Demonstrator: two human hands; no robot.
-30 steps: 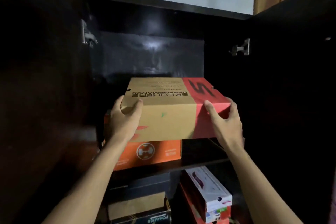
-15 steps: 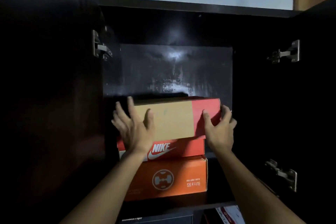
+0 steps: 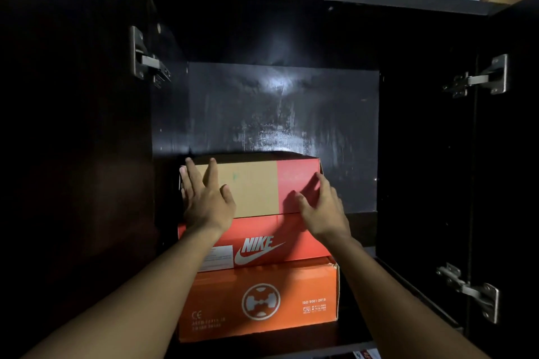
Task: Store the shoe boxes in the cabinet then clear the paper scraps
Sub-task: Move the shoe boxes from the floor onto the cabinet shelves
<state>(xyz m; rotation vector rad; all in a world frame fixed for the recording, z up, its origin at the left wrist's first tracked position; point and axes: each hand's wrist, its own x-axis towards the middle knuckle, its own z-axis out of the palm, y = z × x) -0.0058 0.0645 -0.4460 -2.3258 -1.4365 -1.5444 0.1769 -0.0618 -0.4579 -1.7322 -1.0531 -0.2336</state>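
A tan and red shoe box (image 3: 256,186) lies on top of a stack inside the dark cabinet (image 3: 280,108). Under it is a red Nike box (image 3: 262,245), and an orange box (image 3: 262,300) sits at the bottom on the shelf. My left hand (image 3: 204,198) lies flat against the front left end of the top box, fingers straight. My right hand (image 3: 323,207) is at the red right end of that box's front, fingers loosely spread; I cannot tell if it touches. No paper scraps are in view.
Both cabinet doors stand open, with metal hinges at the left (image 3: 145,58) and right (image 3: 478,79). The space to the right of the stack on the shelf is dark and holds nothing visible. A corner of another box (image 3: 367,354) shows on the shelf below.
The tan and red box went from held in both hands to set on the stack and pushed deeper. My hands let go of its ends and moved to its front face.
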